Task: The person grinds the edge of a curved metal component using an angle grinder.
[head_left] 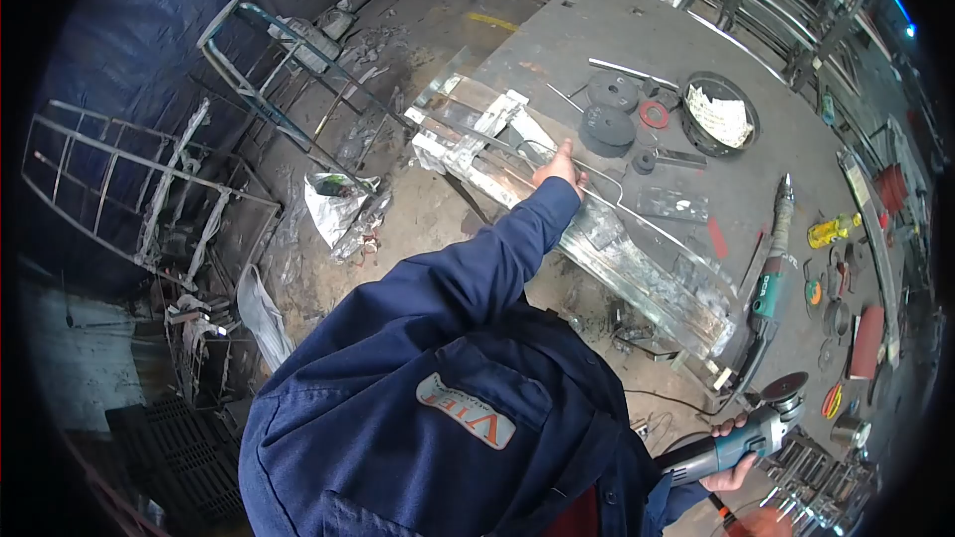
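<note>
My left hand [561, 173] reaches forward with its thumb up and fingers closed around a thin metal rod [665, 235], over a long metal workpiece [637, 273]. This workpiece lies slantwise along the near side of the table, its bars scuffed and whitish. At lower right my right hand [731, 475] grips an angle grinder [738, 446], blue-green and grey. The grinder's dark disc [784, 387] points up and away from the workpiece. Whether the disc turns cannot be seen.
On the grey table [557, 35] lie black abrasive wheels [608, 129], a red ring [654, 114], a round black pan [737, 139] with white material, and a green power tool [768, 288]. A yellow bottle [832, 231] stands right. Metal frames [149, 184] and a white bag [338, 207] occupy the left floor.
</note>
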### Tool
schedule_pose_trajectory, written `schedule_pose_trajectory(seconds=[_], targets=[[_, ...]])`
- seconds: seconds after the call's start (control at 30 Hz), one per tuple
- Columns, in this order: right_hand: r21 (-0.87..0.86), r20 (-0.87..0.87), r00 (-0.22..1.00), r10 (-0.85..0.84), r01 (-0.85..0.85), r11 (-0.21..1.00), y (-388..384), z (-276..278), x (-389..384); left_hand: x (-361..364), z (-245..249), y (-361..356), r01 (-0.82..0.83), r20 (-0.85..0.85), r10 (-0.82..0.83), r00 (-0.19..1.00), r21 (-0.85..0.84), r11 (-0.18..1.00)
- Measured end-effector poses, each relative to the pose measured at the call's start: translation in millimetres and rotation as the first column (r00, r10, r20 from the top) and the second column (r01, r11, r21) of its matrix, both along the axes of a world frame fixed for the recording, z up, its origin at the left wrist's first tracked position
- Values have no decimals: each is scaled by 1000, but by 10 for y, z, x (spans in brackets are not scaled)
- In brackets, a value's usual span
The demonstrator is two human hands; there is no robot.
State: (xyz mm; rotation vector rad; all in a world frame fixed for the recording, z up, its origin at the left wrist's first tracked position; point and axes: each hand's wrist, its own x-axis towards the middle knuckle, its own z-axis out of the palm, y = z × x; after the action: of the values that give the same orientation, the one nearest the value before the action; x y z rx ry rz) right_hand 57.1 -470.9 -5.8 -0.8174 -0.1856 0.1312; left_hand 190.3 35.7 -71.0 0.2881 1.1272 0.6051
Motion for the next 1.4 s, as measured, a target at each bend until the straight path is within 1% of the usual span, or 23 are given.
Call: schedule_pose_trajectory(seconds=[0.17, 0.23, 0.3, 0.37, 0.43, 0.53, 0.57, 0.6, 0.63, 0.67, 0.7, 0.73, 0.77, 0.8, 0.9, 0.97, 1.0, 1.1, 1.13, 1.17, 1.23, 1.3, 1.4], targets=[[-34, -20, 998, -61, 61, 998, 216, 31, -146, -13, -95, 9, 20, -12, -21, 1000, -55, 998], [-14, -48, 995, -83, 83, 996, 318, -6, -206, -92, -206, 44, 174, 98, -164, 982, -105, 979], [13, -173, 964, -203, 208, 978, 423, -68, -316, -219, -210, 51, 352, 73, -352, 933, 15, 936], [9, -150, 961, -234, 238, 971, 748, 50, -338, -364, -175, 88, 555, 56, -558, 828, 71, 829], [-49, -121, 942, -315, 311, 949, 1086, 136, -334, -507, -181, 239, 758, 15, -761, 648, 87, 647], [-155, -92, 913, -397, 381, 912, 1554, 286, -301, -684, -152, 540, 904, 39, -916, 399, 153, 400], [-172, -105, 910, -400, 380, 909, 1693, 324, -304, -721, -185, 683, 952, 6, -964, 265, 156, 262], [-195, -114, 903, -413, 388, 901, 1839, 357, -312, -758, -134, 805, 970, -124, -975, 186, 181, 163], [-217, -122, 898, -423, 392, 894, 1995, 394, -315, -806, -50, 913, 978, -253, -961, 112, 199, 62], [-247, -142, 877, -459, 418, 874, 2151, 435, -326, -888, -7, 1010, 874, -566, -816, 118, 449, -186], [-244, -173, 860, -481, 435, 866, 2257, 401, -355, -971, 56, 1082, 676, -782, -579, 229, 556, -483], [-261, -191, 843, -503, 450, 854, 2386, 405, -385, -1025, 234, 1111, 549, -788, -470, 398, 615, -567], [-279, -210, 826, -524, 463, 841, 2510, 411, -414, -935, 355, 1178, 541, -789, -482, 381, 613, -576], [-313, -226, 814, -535, 459, 831, 2589, 386, -456, -790, 450, 1263, 349, -754, -358, 550, 597, -722], [-430, -295, 768, -568, 425, 797, 2825, 351, -563, -650, 224, 1638, 197, -729, -320, 604, 526, -827], [-513, -326, 703, -631, 430, 743, 2989, 298, -568, -607, 16, 1934, 380, -963, -249, 103, 269, -885], [-562, -318, 699, -640, 405, 722, 3021, 225, -575, -562, 46, 2003, 370, -980, -194, -44, 164, -914], [-728, -272, 751, -602, 248, 639, 2934, -153, -506, -552, 83, 2006, 403, -976, -212, -45, 176, -898], [-794, -212, 802, -559, 193, 577, 2959, -174, -422, -577, 143, 1962, 417, -976, -212, 38, 209, -885], [-850, -147, 850, -506, 153, 504, 3008, -204, -297, -579, 218, 1932, 409, -975, -216, 52, 218, -886], [-842, -70, 892, -447, 187, 506, 3086, -342, -64, -631, 439, 1868, 403, -980, -128, 153, 180, -897], [-894, 24, 917, -399, 198, 401, 3098, -516, 213, -636, 762, 1778, 399, -979, -127, 157, 180, -899], [-961, 24, 930, -366, 122, 247, 3135, -789, 678, -673, 1133, 1647, 367, -980, -102, 172, 159, -917]])
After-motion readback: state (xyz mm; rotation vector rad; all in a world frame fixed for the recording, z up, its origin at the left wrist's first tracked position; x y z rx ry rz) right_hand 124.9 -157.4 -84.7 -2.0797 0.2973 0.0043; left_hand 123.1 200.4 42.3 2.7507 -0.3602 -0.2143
